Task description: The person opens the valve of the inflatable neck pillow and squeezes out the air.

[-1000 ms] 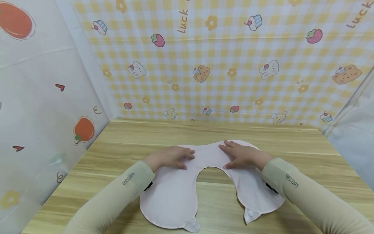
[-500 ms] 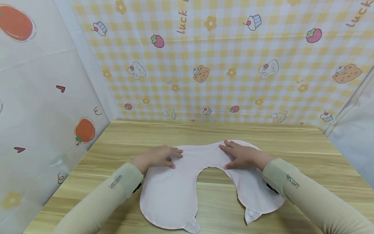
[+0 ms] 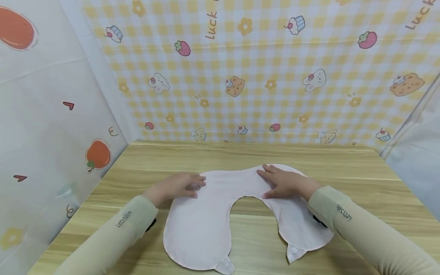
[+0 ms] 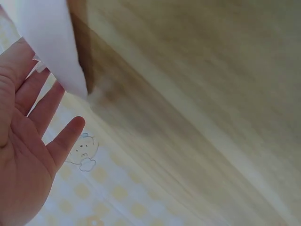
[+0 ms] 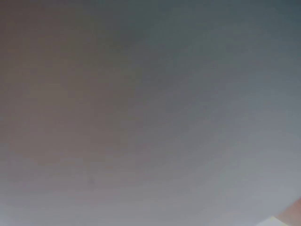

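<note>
A pale pink U-shaped neck pillow or its cover (image 3: 199,229) lies on the wooden table, its two ends toward me. At its upper left edge is my left hand (image 3: 178,186), fingers extended and thumb apart. In the left wrist view those fingers (image 4: 49,106) reach to the cloth's edge, and a small clear piece (image 4: 41,65) shows by them, its kind unclear. My right hand (image 3: 283,182) rests spread on the upper right curve of the pink cloth. Blurred pale cloth (image 5: 188,155) fills most of the right wrist view.
Each end of the U has a small tab; the right tab (image 3: 294,252) bears a round snap. The wooden table (image 3: 247,154) meets a yellow checked backdrop (image 3: 254,95) behind and a white printed sheet (image 3: 51,133) on the left.
My left hand has slid leftward across the cloth, from near its middle to the upper left edge. The right hand and the cloth stay nearly where they were.
</note>
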### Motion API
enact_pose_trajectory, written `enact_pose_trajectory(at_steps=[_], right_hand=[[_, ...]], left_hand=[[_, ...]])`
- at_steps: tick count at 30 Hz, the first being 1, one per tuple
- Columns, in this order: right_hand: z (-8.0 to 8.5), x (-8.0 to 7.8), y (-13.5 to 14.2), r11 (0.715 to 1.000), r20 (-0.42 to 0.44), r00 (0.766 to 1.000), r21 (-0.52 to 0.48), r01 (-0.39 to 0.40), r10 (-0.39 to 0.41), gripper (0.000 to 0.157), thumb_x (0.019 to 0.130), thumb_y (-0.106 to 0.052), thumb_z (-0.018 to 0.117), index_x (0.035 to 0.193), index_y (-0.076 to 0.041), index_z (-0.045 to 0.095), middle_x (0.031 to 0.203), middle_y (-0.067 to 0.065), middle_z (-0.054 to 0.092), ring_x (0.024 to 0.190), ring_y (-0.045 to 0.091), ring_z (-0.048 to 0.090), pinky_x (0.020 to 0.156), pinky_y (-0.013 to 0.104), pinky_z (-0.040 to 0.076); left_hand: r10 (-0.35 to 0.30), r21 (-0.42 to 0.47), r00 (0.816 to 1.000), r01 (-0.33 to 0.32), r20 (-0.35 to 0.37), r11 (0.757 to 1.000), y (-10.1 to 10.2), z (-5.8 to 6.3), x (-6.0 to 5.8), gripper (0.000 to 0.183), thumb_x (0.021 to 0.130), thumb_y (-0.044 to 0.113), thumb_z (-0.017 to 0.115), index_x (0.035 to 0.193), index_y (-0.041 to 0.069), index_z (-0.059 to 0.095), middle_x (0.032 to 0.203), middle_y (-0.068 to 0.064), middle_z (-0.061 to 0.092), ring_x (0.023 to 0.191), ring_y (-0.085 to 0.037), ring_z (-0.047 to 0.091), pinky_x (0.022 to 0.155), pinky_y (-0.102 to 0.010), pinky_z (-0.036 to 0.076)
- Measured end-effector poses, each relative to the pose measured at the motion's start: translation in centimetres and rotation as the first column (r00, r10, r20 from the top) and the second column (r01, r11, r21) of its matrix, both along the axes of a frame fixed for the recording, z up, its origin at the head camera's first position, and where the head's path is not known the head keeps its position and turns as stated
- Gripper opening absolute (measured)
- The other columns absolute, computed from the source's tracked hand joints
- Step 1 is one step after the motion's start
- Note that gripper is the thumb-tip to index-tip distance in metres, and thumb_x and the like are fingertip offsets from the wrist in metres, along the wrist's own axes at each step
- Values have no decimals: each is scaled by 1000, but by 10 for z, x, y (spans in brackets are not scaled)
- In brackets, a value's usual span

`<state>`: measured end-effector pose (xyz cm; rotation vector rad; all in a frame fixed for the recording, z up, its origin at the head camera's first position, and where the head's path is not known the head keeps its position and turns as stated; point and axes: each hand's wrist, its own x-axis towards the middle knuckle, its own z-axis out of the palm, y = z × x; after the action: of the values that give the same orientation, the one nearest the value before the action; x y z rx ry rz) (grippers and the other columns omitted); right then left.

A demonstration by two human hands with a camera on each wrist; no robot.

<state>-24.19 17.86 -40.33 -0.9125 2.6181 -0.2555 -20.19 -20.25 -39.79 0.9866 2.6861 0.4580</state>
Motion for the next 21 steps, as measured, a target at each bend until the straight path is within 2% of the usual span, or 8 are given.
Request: enact_pose_trajectory(at_steps=[5,11,14,17,21], right_hand=[[0,0,0,1000,4,1000,3,4,-4,92,87,-53,69,157,-9,28,164,24,18,151,45,17,116,64,26],[-1,0,0,1000,6,1000,12,7,-7,92,87,-54,68,157,-10,27,164,24,17,151,44,16,116,64,26],[-1,0,0,1000,-1,1000,18,5,-5,92,87,-55,68,157,-10,27,164,23,17,151,44,17,116,64,27],[-1,0,-1,1000,-7,1000,24,5,-5,92,88,-55,67,157,-10,27,164,23,17,151,44,17,116,64,27],[0,0,-2,1000,-2,1000,26,11,-10,92,87,-55,68,157,-11,27,164,23,17,151,44,17,116,64,27]], left_hand=[[6,1,1000,-6,-18,1000,-10,-1,2,39,89,14,73,126,5,67,143,-14,57,134,-35,52,109,-50,44],[52,-10,998,-52,-46,999,-22,-2,8,42,89,18,74,128,7,66,143,-11,57,132,-35,54,105,-49,47],[53,-22,997,-54,-63,998,-27,0,10,41,88,18,74,126,6,67,142,-12,59,130,-35,56,105,-49,48],[48,-41,996,-51,-74,998,-25,6,10,36,88,18,74,122,6,69,137,-13,63,125,-34,61,100,-47,51],[0,-56,995,-5,-104,998,-6,14,4,30,93,15,68,121,2,69,128,-15,67,120,-33,63,100,-47,51]])
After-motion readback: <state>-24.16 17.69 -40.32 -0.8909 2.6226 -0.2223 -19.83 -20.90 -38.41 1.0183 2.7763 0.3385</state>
